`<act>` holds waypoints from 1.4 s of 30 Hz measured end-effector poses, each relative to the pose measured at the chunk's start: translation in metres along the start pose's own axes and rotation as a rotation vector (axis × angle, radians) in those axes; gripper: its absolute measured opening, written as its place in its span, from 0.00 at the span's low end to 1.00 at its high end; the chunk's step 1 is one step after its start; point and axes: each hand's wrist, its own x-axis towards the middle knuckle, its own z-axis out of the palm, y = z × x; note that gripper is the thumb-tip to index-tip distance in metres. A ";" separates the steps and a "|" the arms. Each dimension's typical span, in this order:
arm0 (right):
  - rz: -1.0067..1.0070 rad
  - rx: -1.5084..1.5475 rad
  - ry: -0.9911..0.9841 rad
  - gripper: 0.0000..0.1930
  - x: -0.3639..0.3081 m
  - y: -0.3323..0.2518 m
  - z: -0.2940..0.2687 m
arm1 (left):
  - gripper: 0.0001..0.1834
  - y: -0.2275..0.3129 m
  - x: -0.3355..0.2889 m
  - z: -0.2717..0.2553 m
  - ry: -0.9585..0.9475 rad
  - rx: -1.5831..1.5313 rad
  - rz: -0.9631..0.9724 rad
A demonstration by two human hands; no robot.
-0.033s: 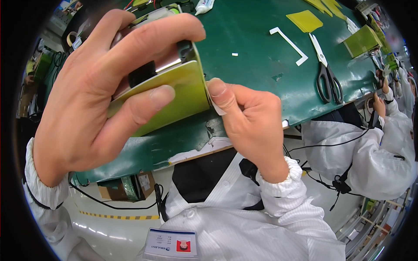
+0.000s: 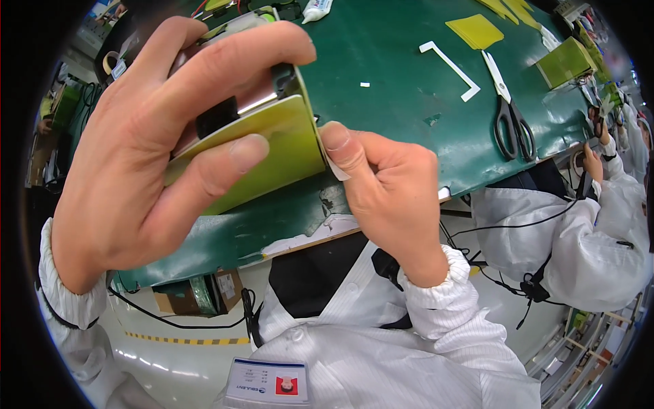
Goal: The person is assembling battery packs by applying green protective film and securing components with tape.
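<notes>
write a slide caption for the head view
Left hand holds a yellow-green block while right hand pinches a white tab at its edge.

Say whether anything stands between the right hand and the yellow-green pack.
Nothing visible blocks the right hand; its thumb is at the right edge of the yellow-green pack, a pale tab showing below.

Bright light, green tabletop point(image 2: 398, 88) glare (soft, whitish), bent edges, dark corners.
</notes>
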 end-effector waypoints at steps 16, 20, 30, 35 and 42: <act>-0.453 -0.324 0.316 0.18 -0.004 0.012 0.031 | 0.31 -0.003 0.002 -0.003 -0.092 -0.093 -0.098; -0.497 -0.346 0.352 0.18 -0.003 0.014 0.031 | 0.32 -0.003 0.002 -0.006 -0.119 -0.045 -0.072; -0.530 -0.379 0.351 0.23 -0.005 0.012 0.034 | 0.33 -0.002 0.001 -0.005 -0.109 -0.128 -0.109; -0.485 -0.383 0.327 0.26 -0.006 0.012 0.033 | 0.33 -0.002 0.002 -0.004 -0.134 -0.077 -0.129; -0.470 -0.351 0.307 0.27 -0.007 0.018 0.032 | 0.30 -0.001 0.003 -0.003 -0.055 0.012 -0.047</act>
